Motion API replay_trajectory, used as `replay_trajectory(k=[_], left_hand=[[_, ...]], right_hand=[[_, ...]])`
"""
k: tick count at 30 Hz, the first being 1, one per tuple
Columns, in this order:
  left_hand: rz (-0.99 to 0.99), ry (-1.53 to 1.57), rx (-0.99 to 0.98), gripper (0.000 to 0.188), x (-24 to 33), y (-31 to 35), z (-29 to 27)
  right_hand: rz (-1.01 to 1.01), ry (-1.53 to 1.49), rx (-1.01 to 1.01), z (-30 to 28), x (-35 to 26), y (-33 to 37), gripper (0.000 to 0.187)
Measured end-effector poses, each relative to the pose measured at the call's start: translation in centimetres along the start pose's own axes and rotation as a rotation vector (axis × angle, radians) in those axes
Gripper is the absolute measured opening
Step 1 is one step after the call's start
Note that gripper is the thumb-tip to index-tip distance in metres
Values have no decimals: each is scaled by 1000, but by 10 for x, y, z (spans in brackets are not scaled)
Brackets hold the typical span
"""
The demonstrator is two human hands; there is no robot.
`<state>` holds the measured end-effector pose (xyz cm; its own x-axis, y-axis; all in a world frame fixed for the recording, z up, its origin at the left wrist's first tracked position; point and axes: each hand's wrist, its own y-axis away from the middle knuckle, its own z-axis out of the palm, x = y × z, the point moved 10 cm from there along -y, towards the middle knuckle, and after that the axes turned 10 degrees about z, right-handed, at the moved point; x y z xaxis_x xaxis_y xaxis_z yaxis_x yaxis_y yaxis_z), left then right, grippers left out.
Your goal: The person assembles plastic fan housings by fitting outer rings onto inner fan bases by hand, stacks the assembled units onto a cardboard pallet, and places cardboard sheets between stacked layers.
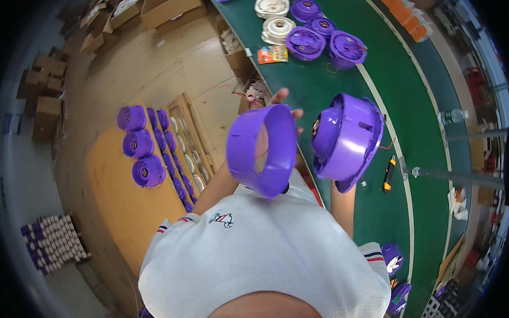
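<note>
An open-ended purple plastic ring, wide and smooth-walled, is held up in front of my body. My left hand grips it from behind, with only some fingertips showing past its far edge. To its right, a purple round housing is raised and tilted, its domed side facing the ring. The two parts are apart. My right forearm runs up beneath the housing; the hand supporting it is hidden behind the plastic. A thin red wire sticks out at the housing's right.
Purple housings and cream ones stand at the green bench's far end beside an orange packet. A yellow-black utility knife lies right of my hands. At left, a wooden board bears several purple parts. Cardboard boxes stand behind.
</note>
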<state>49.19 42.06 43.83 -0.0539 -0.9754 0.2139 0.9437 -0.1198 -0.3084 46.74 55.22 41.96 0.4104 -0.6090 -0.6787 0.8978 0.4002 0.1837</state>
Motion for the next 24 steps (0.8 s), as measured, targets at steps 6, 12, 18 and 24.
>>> replay_trajectory(k=[6,12,18,24], left_hand=[[211,161,-19,31,62,28,-2],[225,-141,193,56,71,48,-23],[308,-54,451,70,72,49,-28],[205,106,177,82,66,51,6]], right_hand=[[80,47,-17,22,29,-23,31],[86,94,35,32,51,9,30],[99,106,42,58,68,18,29],[189,109,10,80,80,20,28]])
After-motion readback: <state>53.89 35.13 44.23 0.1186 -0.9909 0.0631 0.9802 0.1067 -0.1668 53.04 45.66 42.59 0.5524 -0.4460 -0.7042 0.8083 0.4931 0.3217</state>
